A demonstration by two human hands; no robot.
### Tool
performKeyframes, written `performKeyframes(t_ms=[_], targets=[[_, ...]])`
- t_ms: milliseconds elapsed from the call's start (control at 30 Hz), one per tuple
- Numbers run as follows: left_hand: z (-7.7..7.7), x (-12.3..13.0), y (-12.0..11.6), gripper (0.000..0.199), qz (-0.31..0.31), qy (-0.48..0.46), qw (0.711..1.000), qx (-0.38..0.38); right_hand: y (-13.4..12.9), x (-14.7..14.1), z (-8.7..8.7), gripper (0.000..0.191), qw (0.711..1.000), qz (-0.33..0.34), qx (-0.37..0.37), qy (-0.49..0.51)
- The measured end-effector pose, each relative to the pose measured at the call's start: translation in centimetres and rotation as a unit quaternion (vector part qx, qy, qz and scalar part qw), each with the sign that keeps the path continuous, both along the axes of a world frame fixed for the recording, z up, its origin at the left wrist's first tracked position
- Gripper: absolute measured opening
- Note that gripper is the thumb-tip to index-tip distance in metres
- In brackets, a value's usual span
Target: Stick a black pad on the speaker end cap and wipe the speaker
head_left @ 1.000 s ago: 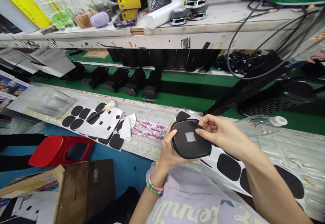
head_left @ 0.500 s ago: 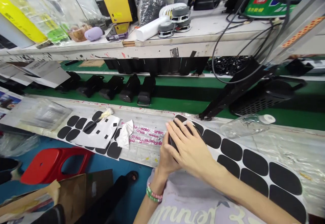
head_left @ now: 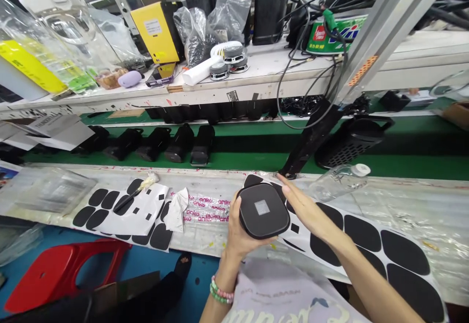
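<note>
Against left hand (head_left: 234, 230), rounded-square black speaker (head_left: 263, 210)

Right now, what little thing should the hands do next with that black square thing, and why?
Probably the right hand peels a black pad from the sheet beside it. The left hand holds the black speaker end-up, showing only a small grey square, and the right hand is empty.

I'm looking at a factory assembly line. A green conveyor belt (head_left: 256, 144) carries a row of identical black speakers (head_left: 176, 144). Along the workbench's near edge lie sheets of die-cut black pads (head_left: 366, 235). The shelf (head_left: 293, 64) above holds loose speaker drivers (head_left: 227, 61), cables and bagged parts.
</note>
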State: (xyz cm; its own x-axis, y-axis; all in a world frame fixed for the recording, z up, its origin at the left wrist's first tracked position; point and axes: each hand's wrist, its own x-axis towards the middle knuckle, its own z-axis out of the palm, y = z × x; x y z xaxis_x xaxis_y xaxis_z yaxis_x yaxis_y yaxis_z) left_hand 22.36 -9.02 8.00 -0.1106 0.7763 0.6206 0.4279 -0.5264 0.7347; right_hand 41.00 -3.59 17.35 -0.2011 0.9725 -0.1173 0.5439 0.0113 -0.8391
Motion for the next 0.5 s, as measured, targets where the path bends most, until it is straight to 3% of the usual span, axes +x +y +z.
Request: performKeyframes(t_ms=[100,167,267,333,433,500], targets=[[0.8,-0.4,-0.3,0.107,0.063,-0.031,0.998,0.006,-1.1,0.2,-1.8,0.063,0.984,0.011,-0.072,0.16],[2.2,-0.7,-0.4,0.101,0.097,-0.078,0.992,0.008,-1.7,0.4,-3.5,0.06,0.975,-0.001,-0.099,0.201],[4.9,-0.9,-0.2,0.099,0.106,-0.242,0.964,0.012,-2.8,0.9,-6.2,0.055,0.974,-0.07,-0.117,0.182],[6.6,-0.7,0.2,0.094,0.095,-0.355,0.93,0.019,-3.8,1.0,-7.6,0.051,0.955,-0.118,-0.151,0.228],[8.5,-0.1,0.7,0.077,0.075,-0.438,0.896,-0.013,-4.9,0.9,-8.0,0.041,0.866,-0.215,-0.197,0.407],[9.3,0.2,1.1,0.073,0.051,-0.481,0.874,-0.055,-4.7,0.9,-7.2,0.026,0.793,-0.322,-0.14,0.497]])
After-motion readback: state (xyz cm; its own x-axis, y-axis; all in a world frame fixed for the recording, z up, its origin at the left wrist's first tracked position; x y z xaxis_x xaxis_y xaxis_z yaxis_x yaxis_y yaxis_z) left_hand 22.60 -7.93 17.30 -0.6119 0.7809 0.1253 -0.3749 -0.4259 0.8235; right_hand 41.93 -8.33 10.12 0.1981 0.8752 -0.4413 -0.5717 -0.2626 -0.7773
